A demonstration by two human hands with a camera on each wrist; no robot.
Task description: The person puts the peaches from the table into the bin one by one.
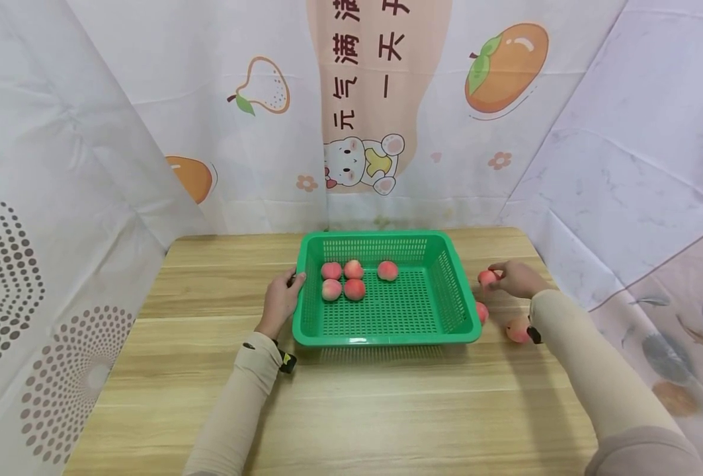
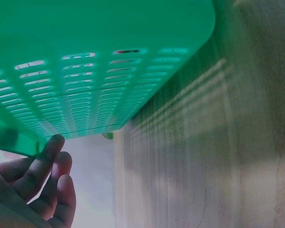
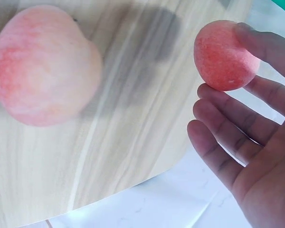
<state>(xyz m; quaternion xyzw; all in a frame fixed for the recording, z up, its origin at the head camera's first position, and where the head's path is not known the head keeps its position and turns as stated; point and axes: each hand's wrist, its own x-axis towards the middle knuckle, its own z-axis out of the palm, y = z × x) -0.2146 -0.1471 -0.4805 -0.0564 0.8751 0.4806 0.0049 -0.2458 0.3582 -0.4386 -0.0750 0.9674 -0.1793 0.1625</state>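
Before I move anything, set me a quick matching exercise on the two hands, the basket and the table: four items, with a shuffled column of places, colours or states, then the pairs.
Column one:
1. Left hand
2. Right hand
3. Basket
4. Table

Column two:
A. Green, with five peaches inside
B. Pinching a peach
C. Pale brown, wood-grained
D. At the basket's left rim

Right pairs: 1-D, 2-B, 3-A, 4-C
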